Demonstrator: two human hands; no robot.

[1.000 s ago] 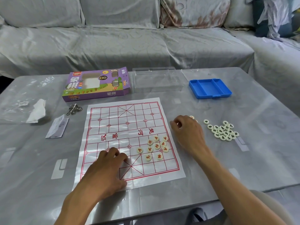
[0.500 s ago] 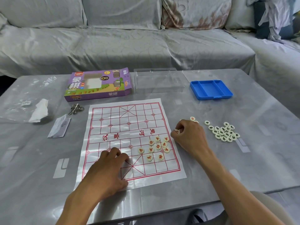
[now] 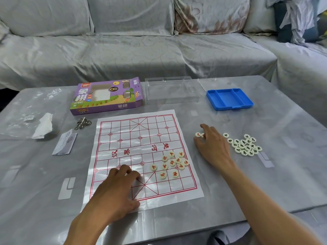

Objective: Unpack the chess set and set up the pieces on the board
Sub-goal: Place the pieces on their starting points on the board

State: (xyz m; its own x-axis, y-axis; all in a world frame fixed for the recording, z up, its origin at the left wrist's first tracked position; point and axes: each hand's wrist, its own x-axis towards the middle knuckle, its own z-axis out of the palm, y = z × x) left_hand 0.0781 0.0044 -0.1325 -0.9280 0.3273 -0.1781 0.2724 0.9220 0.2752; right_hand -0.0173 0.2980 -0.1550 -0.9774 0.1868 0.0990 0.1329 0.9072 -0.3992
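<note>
While the left hand (image 3: 115,191) rests on the near left part of the paper board (image 3: 141,138) with its fingers curled and pressing the sheet flat, the right hand (image 3: 212,147) lies on the table (image 3: 265,183) just right of the board, fingers bent over red-marked pieces (image 3: 197,134); whether it grips one I cannot tell. Ten red pieces (image 3: 172,162) cluster on the board's near right. Black-marked pieces (image 3: 245,145) sit heaped beside the right hand.
</note>
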